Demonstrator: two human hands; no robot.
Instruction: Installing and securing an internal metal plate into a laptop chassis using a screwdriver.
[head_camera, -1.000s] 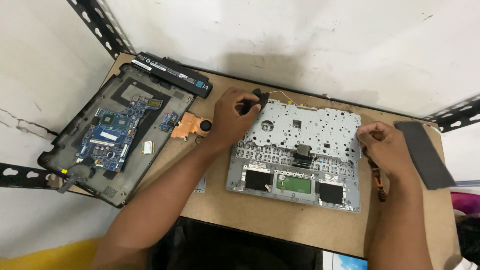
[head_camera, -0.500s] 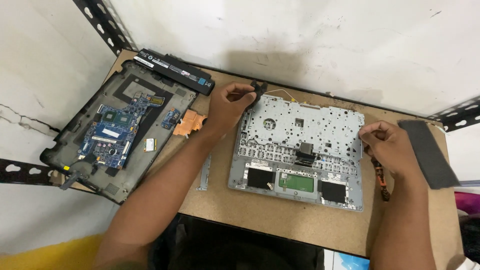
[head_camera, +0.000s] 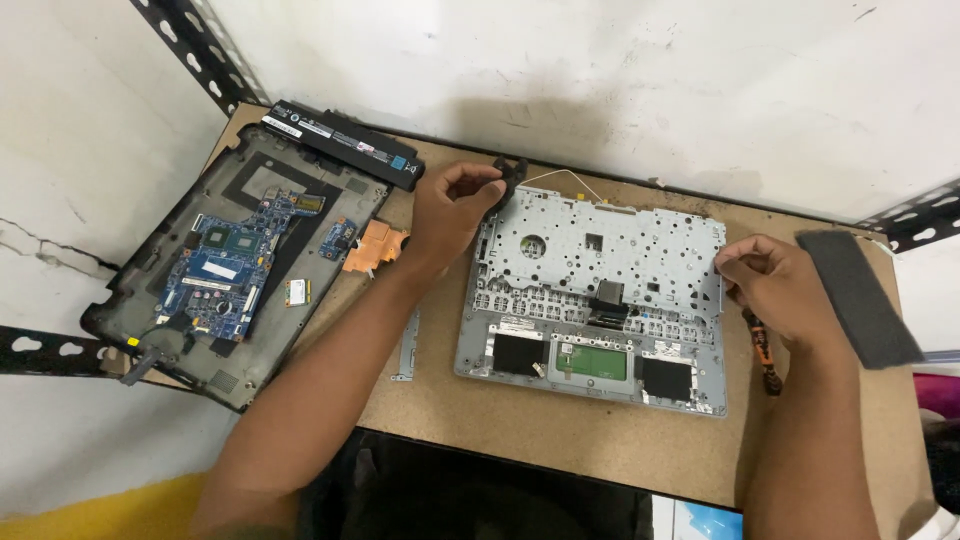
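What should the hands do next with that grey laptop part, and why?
Probably lift the small black part clear. The left hand pinches it at the top left corner of the grey keyboard frame, with a thin white wire beside it, while the right hand steadies the frame's right edge.

My left hand (head_camera: 448, 215) pinched a small black part (head_camera: 510, 172) at the upper left corner of the grey laptop palmrest frame (head_camera: 597, 300), just above centre frame. A thin white wire (head_camera: 565, 176) curved away from that part along the frame's top edge. The frame lay flat, underside up, in the middle of the picture, its perforated metal plate facing me, a green touchpad board near its lower edge between two black patches. My right hand (head_camera: 775, 285) rested curled against the frame's right edge.
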